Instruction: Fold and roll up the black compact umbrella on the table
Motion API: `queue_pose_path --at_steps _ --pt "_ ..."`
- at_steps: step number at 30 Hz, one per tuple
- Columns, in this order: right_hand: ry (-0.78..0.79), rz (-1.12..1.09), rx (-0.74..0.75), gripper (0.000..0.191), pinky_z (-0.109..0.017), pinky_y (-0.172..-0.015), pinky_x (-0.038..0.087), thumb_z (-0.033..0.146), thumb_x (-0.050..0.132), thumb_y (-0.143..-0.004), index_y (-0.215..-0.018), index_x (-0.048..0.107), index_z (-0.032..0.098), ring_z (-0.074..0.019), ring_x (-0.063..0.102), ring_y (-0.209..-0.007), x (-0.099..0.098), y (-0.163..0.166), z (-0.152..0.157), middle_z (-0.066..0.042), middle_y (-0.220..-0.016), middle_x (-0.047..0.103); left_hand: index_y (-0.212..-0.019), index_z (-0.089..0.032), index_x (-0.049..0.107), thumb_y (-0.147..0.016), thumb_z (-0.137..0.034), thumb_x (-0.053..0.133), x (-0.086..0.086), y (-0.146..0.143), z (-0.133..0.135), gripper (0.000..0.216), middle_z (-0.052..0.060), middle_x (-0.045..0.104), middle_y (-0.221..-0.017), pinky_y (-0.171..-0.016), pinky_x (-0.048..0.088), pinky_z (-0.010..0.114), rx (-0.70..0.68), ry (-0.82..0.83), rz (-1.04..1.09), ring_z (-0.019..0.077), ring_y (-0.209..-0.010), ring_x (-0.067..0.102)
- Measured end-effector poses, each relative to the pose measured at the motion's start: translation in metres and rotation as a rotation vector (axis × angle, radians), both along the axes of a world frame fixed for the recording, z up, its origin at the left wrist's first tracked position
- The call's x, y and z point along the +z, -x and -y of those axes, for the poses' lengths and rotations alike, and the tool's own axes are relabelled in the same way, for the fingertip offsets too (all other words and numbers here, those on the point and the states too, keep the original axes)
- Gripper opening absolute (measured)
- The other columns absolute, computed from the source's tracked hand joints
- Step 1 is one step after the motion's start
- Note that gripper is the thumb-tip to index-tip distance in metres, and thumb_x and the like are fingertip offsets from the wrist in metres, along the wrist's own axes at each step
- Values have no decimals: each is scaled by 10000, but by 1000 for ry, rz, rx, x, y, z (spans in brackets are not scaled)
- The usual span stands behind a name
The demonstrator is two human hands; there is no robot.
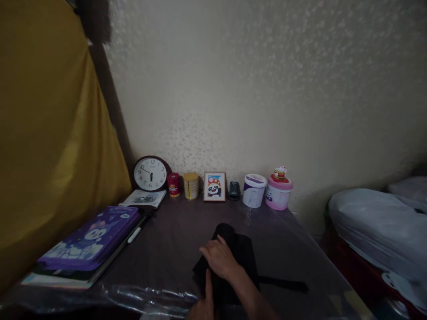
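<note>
A black folded cloth item (243, 253) lies in the middle of the dark table (173, 240), and a black strap (283, 284) runs from it to the right. My right hand (218, 258) lies on top of the cloth, fingers together and pointing left, pressing it down. My left hand (204, 302) shows only partly at the bottom edge. Its index finger is stretched out and touches the cloth's left side just below my right hand. Neither hand visibly grips anything.
Along the wall stand a round clock (151, 174), a red tin (173, 185), a gold can (191, 185), a small framed panda picture (214, 186), a white tub (254, 190) and a pink tub (279, 192). Purple case on books (90, 242) at left; yellow curtain (50, 146); bedding (376, 226) at right.
</note>
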State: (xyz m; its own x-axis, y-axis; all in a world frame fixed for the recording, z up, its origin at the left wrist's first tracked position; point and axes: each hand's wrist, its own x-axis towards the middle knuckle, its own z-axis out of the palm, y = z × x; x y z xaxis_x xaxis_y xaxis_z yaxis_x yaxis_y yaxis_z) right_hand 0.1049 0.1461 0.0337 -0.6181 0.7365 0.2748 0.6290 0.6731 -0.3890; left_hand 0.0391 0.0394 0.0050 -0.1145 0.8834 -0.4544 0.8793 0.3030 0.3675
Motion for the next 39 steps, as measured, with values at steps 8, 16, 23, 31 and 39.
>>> queue_pose_path --at_steps 8,16,23,31,39 --pt "330 -530 48 367 -285 -869 443 414 353 -891 -1012 652 240 -173 605 -973 23 -31 39 -28 -1035 675 -1404 -84 -44 -840 -151 354 10 3 10 693 187 639 -1089 -774 446 310 -49 -72 29 234 -951 635" --pt "187 -636 -713 378 -399 -846 457 470 480 -731 -915 639 180 -273 623 -919 -34 -131 26 -127 -960 680 -1388 -76 -115 -838 -153 371 14 4 16 738 129 666 -1037 -758 419 275 -39 -120 47 197 -919 627" --pt "379 -728 -672 405 -374 -823 474 493 512 -703 -922 636 176 -266 634 -913 -35 -116 46 -102 -948 694 -1394 -66 -89 -845 -142 360 17 2 19 713 152 660 -1045 -741 411 284 -21 -158 60 216 -928 626" --pt "389 -786 -544 317 -352 -772 486 426 584 -669 -856 656 179 -262 636 -845 -17 -105 45 -67 -844 702 -1395 -73 -93 -855 -156 363 15 1 16 712 150 658 -1048 -731 406 277 -11 -146 49 213 -933 623" --pt "629 -972 -461 468 -365 -863 469 379 660 -628 -1054 623 189 -273 577 -1058 9 -60 28 -98 -1057 667 -1401 -80 -70 -855 -162 366 8 -1 12 704 156 644 -1080 -757 423 292 -16 -156 25 218 -940 625"
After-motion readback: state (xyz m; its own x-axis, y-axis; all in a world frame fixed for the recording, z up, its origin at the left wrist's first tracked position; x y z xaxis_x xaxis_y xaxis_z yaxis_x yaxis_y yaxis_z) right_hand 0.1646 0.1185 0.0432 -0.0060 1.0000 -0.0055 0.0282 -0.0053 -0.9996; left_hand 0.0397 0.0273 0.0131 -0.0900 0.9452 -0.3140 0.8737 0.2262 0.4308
